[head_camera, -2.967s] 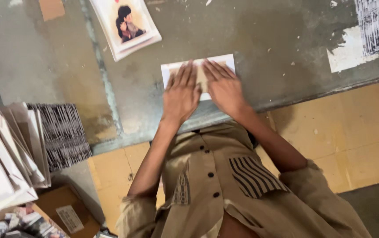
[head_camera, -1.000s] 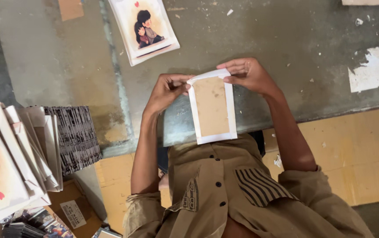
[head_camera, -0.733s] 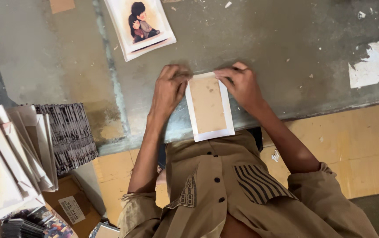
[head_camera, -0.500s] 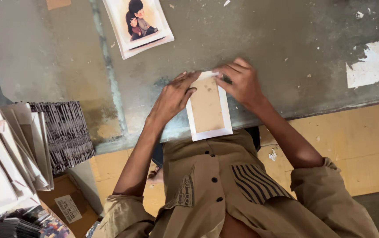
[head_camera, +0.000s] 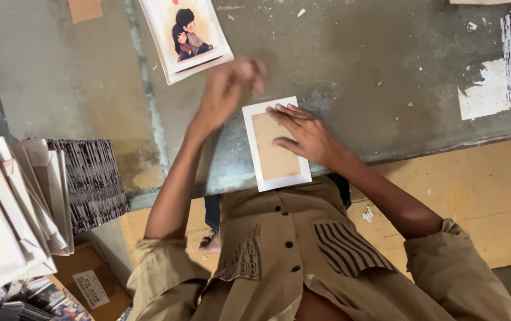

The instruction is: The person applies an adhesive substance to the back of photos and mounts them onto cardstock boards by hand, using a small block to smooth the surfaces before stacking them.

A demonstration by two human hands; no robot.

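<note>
Left hand: off the white-bordered card, up above the surface, blurred, near the illustrated card; half a second ago, flat on the card's upper left corner. Right hand: now alone on the card, fingers spread across its brown middle, not at its top edge. Card: flat on the surface, lower end over the near edge; a second ago, lifted between both hands.

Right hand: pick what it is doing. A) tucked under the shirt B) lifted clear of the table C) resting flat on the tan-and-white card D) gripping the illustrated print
C: the right hand lies flat on the tan-and-white card at the table edge.
</note>
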